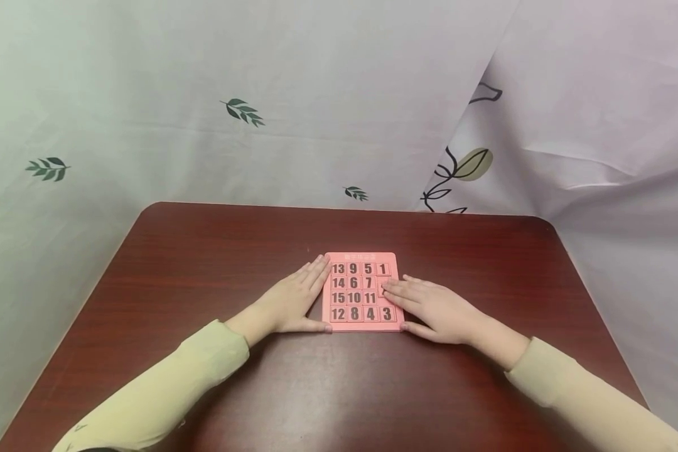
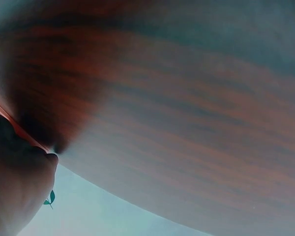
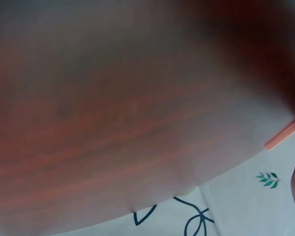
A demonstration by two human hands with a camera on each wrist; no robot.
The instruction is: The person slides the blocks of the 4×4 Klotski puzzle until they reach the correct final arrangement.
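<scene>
My left grip (image 1: 292,301) lies with its fingers stretched straight, fingertips touching the far left corner of a pink number board (image 1: 367,326), thumb at the near left corner. My right grip (image 1: 436,309) is likewise unclenched, its straight fingers reaching over the right edge and partly covering the column of number tiles (image 1: 354,298) between the 1 and the 3, the thumb at the near right corner. The board lies flat on the dark red tabletop (image 1: 316,389), between both grips, its nearest row reading 12, 8, 4, 3. Pale sleeves (image 1: 164,389) cover my forearms. Beyond the tabletop hangs leaf-printed cloth (image 1: 316,56).
</scene>
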